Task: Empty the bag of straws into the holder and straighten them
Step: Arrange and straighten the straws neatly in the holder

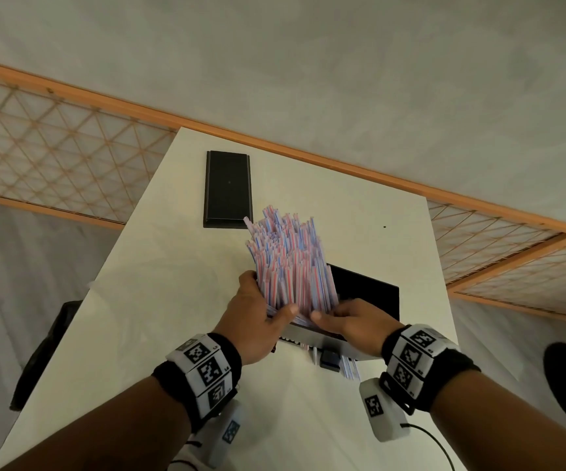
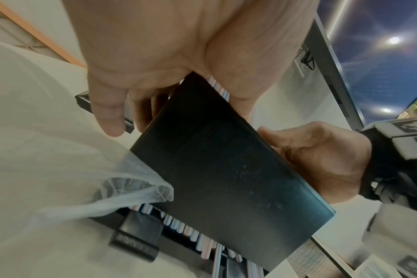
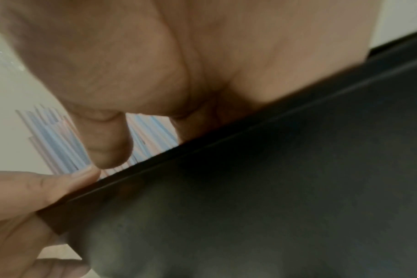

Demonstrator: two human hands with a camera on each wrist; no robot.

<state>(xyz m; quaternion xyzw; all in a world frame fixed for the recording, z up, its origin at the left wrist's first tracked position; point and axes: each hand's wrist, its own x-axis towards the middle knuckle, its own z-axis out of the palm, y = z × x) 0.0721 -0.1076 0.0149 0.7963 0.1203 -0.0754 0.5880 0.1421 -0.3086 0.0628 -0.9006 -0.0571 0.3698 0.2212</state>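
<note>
A thick bundle of red, white and blue striped straws [image 1: 288, 263] stands fanned out in the black holder [image 1: 366, 290] on the white table [image 1: 172, 266]. My left hand [image 1: 268, 297] grips the bundle's left side, fingers curled behind it. My right hand [image 1: 329, 312] holds the bundle's base from the right, thumb across the front and fingers inside the holder. In the left wrist view the holder's front wall [image 2: 226, 169] fills the middle. Straw ends [image 2: 191, 231] show in its bottom slot. The clear plastic bag [image 2: 60, 159] lies crumpled at the left.
A flat black lid [image 1: 227, 189] lies on the far part of the table. A small black knob [image 1: 329, 360] sticks out at the holder's front. A dark chair [image 1: 46, 351] stands beside the table's left edge. A wooden lattice rail [image 1: 53, 154] runs behind.
</note>
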